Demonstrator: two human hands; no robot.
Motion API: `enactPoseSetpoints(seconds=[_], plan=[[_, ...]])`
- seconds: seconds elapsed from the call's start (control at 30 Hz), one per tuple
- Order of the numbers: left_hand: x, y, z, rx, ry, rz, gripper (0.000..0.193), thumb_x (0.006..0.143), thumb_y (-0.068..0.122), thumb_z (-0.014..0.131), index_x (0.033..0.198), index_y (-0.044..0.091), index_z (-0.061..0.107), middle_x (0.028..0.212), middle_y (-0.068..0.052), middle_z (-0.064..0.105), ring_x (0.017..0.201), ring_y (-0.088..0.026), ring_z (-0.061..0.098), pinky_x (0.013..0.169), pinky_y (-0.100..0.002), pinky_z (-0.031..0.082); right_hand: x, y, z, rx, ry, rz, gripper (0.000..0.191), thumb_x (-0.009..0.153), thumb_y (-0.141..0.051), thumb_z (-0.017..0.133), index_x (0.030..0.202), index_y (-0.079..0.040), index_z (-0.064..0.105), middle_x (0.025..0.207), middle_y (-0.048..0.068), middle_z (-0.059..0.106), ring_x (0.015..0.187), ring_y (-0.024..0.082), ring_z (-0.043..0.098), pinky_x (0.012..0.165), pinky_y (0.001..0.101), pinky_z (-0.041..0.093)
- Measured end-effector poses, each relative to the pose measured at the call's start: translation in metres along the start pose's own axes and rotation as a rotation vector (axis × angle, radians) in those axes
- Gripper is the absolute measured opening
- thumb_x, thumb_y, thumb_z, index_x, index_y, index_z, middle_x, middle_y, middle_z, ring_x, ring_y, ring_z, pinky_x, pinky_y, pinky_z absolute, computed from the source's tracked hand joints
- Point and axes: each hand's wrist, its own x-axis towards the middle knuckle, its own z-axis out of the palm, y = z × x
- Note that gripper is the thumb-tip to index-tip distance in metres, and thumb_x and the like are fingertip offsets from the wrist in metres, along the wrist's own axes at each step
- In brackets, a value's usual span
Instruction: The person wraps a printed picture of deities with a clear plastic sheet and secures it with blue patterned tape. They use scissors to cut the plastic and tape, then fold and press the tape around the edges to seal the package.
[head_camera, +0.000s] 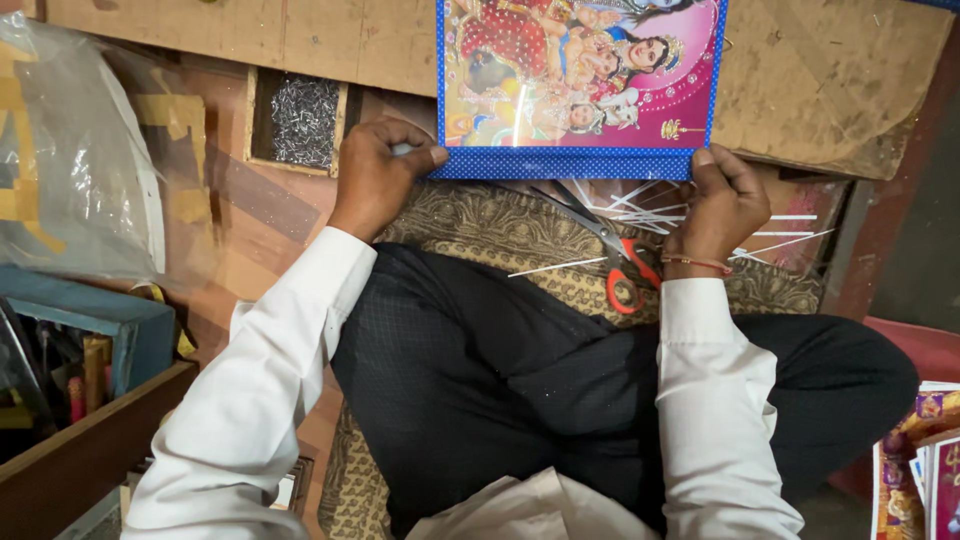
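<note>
Glossy blue-bordered picture (578, 80) appears light, thin, flexible; left hand (375, 175) and right hand (722, 205) pinch its lower corners.

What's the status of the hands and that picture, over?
Left hand and right hand grip the bottom corners of the glossy blue-bordered picture. Picture lies on the wooden board. Orange-handled scissors lie below it, untouched.

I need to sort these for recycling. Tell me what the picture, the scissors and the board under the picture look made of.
Picture: glossy printed sheet, perhaps laminated card; a glare streak crosses it, and both hands grip its blue dotted lower edge.
Scissors: grey metal blades with orange handles, probably plastic.
Board: rough brown wood or fibreboard, matt, scuffed, with a worn edge.
</note>
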Motion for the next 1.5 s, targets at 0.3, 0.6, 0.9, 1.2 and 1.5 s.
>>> enactPoseSetpoints(seconds=[0.3,0.6,0.9,1.2,1.5], plan=[[0.001,-0.003,0.002,0.001,-0.001,-0.016,0.017,0.078,0.012,0.09,0.083,0.001,0.077,0.08,-0.006,0.072,0.07,-0.013,0.067,0.063,-0.029,0.052,-0.003,-0.002,0.002,0.02,-0.007,-0.023,0.015,0.088,0.006,0.077,0.102,0.007,0.075,0.093,0.013,0.077,0.072,0.016,0.069,0.059,0.0266,0.055],[0.0,-0.004,0.001,-0.058,-0.02,-0.01,0.015,0.079,0.009,0.089,0.083,0.0,0.077,0.083,-0.006,0.074,0.072,-0.012,0.068,0.064,-0.027,0.053,-0.004,-0.011,0.005,0.093,0.006,0.09,0.015,0.087,0.005,0.072,0.102,0.009,0.073,0.091,0.014,0.077,0.074,0.019,0.074,0.064,0.0297,0.062],[-0.001,0.004,0.0,-0.069,-0.03,-0.098,0.014,0.079,0.009,0.088,0.085,0.0,0.079,0.081,-0.006,0.074,0.069,-0.012,0.067,0.06,-0.027,0.052,-0.003,-0.011,0.006,0.117,-0.008,0.066,0.015,0.088,0.008,0.071,0.102,0.012,0.072,0.092,0.016,0.076,0.075,0.022,0.074,0.069,0.0327,0.065],[0.001,0.003,0.0,-0.05,-0.025,-0.034,0.014,0.078,0.008,0.088,0.084,0.0,0.078,0.08,-0.006,0.075,0.069,-0.011,0.068,0.061,-0.027,0.053,-0.006,-0.013,0.007,0.102,0.003,0.058,0.016,0.087,0.008,0.072,0.102,0.012,0.072,0.091,0.016,0.077,0.075,0.021,0.074,0.067,0.0308,0.064],[0.011,-0.013,-0.001,-0.365,-0.158,-0.223,0.011,0.078,-0.001,0.085,0.078,-0.002,0.074,0.079,-0.007,0.073,0.064,-0.011,0.063,0.056,-0.027,0.049,0.013,0.003,-0.005,0.201,0.03,0.176,0.018,0.08,0.008,0.068,0.095,0.009,0.076,0.086,0.014,0.077,0.072,0.023,0.074,0.063,0.0315,0.061]])
